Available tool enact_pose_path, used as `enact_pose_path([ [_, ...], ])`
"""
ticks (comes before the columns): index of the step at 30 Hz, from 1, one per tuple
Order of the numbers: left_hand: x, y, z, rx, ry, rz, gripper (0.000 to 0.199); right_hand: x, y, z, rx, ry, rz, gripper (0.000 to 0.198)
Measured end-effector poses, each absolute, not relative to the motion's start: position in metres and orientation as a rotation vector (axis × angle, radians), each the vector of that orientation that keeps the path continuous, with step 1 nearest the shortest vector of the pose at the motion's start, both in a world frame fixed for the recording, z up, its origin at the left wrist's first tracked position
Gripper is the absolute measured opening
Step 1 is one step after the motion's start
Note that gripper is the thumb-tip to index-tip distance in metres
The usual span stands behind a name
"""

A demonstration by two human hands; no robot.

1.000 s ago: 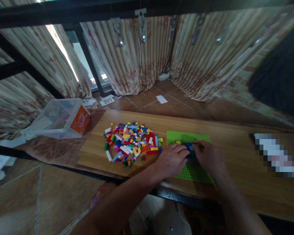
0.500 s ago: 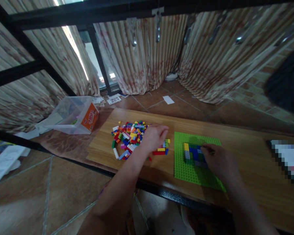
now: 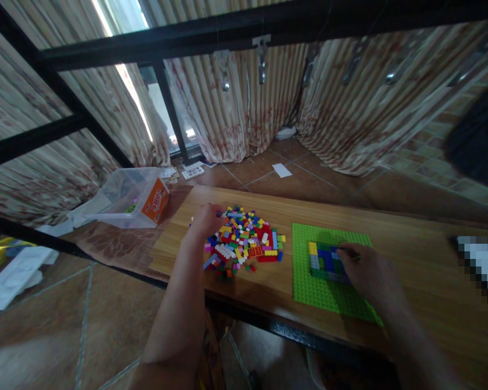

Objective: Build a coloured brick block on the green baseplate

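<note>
Head view: left hand (image 3: pixel 205 221) over left edge of loose brick pile (image 3: pixel 244 238) on bench (image 3: pixel 268 290); fingers partly hidden, cannot tell whether grip is open or closed. Right hand (image 3: pixel 368 268) at right side of blue-green-yellow brick build (image 3: pixel 328 262); grip state cannot be told. Build sits on green baseplate (image 3: pixel 309 300). Clear bin (image 3: pixel 135 220) left of pile.
</note>
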State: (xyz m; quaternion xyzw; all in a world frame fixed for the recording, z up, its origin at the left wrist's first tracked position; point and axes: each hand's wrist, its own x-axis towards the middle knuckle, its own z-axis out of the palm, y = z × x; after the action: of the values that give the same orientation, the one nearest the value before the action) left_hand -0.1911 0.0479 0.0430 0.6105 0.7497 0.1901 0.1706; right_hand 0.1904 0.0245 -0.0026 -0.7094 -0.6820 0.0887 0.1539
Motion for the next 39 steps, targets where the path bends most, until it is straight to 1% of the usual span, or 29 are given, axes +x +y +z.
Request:
enact_pose_path([
  [5, -0.187, 0.049, 0.044, 1.886, 2.123, 0.445, 0.018, 0.191, 0.025, -0.004, -2.012, -1.991, 0.213, 0.036],
  [8, -0.190, 0.049, 0.043, 1.839, 2.086, 0.519, 0.011, 0.191, 0.025, -0.006, -2.015, -1.982, 0.217, 0.036],
  [10, -0.193, 0.047, 0.044, 1.737, 2.012, 0.629, 0.010, 0.191, 0.025, -0.007, -2.001, -1.978, 0.233, 0.035],
  [12, -0.194, 0.045, 0.048, 1.614, 1.859, 0.781, 0.011, 0.191, 0.025, -0.007, -1.981, -1.959, 0.249, 0.034],
  [15, -0.185, 0.042, 0.055, 1.481, 1.559, 0.951, 0.019, 0.186, 0.024, -0.002, -1.935, -1.859, 0.211, 0.032],
  [17, -0.168, 0.039, 0.059, 1.408, 1.371, 0.980, 0.023, 0.178, 0.022, 0.005, -1.838, -1.741, 0.134, 0.032],
  [19, -0.145, 0.036, 0.060, 1.301, 1.204, 0.964, 0.026, 0.165, 0.018, 0.013, -1.650, -1.649, 0.131, 0.030],
  [21, -0.119, 0.032, 0.057, 1.175, 1.049, 0.940, 0.028, 0.150, 0.012, 0.021, -1.465, -1.612, 0.330, 0.026],
  [23, -0.095, 0.027, 0.051, 1.045, 0.949, 0.940, 0.030, 0.134, 0.007, 0.025, -1.355, -1.521, 0.607, 0.024],
  [25, -0.074, 0.023, 0.045, 0.954, 0.890, 0.954, 0.032, 0.121, 0.002, 0.027, -1.273, -1.439, 0.849, 0.024],
  [27, -0.059, 0.021, 0.040, 0.911, 0.858, 0.972, 0.032, 0.114, 0.000, 0.025, -1.194, -1.408, 1.005, 0.026],
  [29, -0.049, 0.020, 0.035, 0.909, 0.854, 0.986, 0.030, 0.111, -0.001, 0.023, -1.157, -1.395, 1.072, 0.028],
  [32, -0.042, 0.021, 0.029, 0.948, 0.864, 1.008, 0.027, 0.112, 0.001, 0.019, -1.162, -1.367, 1.074, 0.029],
  [39, -0.036, 0.023, 0.024, 1.019, 0.873, 1.026, 0.026, 0.111, 0.001, 0.019, -1.142, -1.312, 1.097, 0.024],
])
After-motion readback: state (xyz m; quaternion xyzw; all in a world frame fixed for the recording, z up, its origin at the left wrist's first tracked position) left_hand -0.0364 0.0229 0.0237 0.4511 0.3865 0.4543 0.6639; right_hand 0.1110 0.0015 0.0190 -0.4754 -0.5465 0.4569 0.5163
